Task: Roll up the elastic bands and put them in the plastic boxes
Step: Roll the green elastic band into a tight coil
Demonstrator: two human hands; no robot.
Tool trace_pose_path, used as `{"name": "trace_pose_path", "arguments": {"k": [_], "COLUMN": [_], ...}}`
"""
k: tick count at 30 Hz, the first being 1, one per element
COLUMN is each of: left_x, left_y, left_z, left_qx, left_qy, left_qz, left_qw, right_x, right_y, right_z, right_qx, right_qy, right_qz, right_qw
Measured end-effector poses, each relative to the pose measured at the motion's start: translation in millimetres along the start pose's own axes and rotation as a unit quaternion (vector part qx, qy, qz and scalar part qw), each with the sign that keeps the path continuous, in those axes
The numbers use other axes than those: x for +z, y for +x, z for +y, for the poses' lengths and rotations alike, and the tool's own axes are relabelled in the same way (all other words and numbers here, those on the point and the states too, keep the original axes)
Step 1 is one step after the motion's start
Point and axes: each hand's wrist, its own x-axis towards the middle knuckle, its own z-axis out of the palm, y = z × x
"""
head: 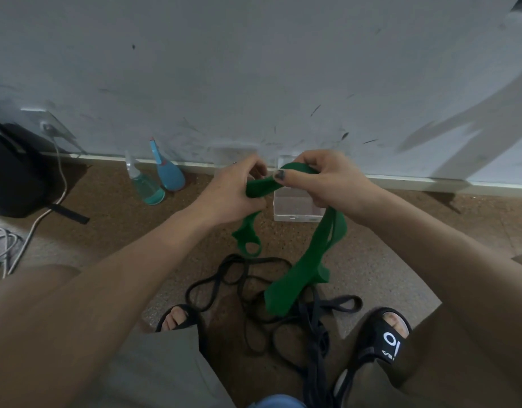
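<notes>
Both hands grip the green band point(307, 260): left hand point(233, 192), right hand point(327, 181). Rolling barely begun; black bands point(254, 295) below await; clear box point(295, 207) behind appears empty.

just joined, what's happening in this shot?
A person is working on a green elastic band with both hands. The left hand and right hand grip its top end, apparently starting to roll it; the rest hangs down toward the floor. A tangle of black bands lies between the feet, unrolled. A clear plastic box sits by the wall behind the hands; I can't tell whether anything is in it.
</notes>
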Motion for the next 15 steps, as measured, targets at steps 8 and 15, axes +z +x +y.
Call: {"name": "trace_pose_path", "arguments": {"k": [8, 15], "left_x": [-8, -7], "left_y": [-3, -9], "left_z": [-10, -2], "left_qx": [0.071, 0.164], "left_qy": [0.074, 0.215], "left_qz": [0.01, -0.006], "left_qw": [0.995, 0.963], "right_x": [-31, -28], "right_y": [-1, -10], "right_z": [-3, -5], "right_qx": [0.065, 0.073], "right_qy": [0.055, -0.073], "right_qz": [-0.003, -0.127], "right_qw": [0.996, 0.986]}}
